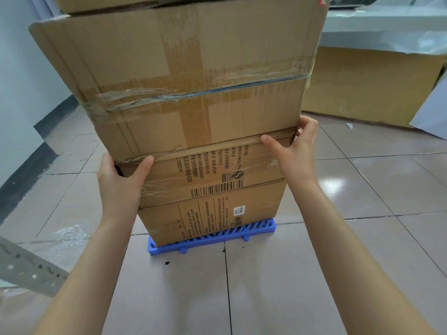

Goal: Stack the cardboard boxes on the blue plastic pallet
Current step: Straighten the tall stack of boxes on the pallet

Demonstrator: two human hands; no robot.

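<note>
A tall stack of cardboard boxes stands on the blue plastic pallet [212,239] on the tiled floor. The bottom box [212,218] carries printed text. Above it sits a box with a barcode [210,175]. A large taped box [174,76] rests on that one, and another box's edge [108,3] shows at the top. My left hand [121,180] grips the left corner of the barcode box, its thumb at the seam under the large box. My right hand [297,151] grips the right corner at the same seam.
A big open cardboard box [372,85] lies on the floor at the back right, with white sheets [433,114] beside it. A perforated metal rail [29,267] and clear plastic wrap [70,235] lie at the left. A wall with dark skirting runs along the left.
</note>
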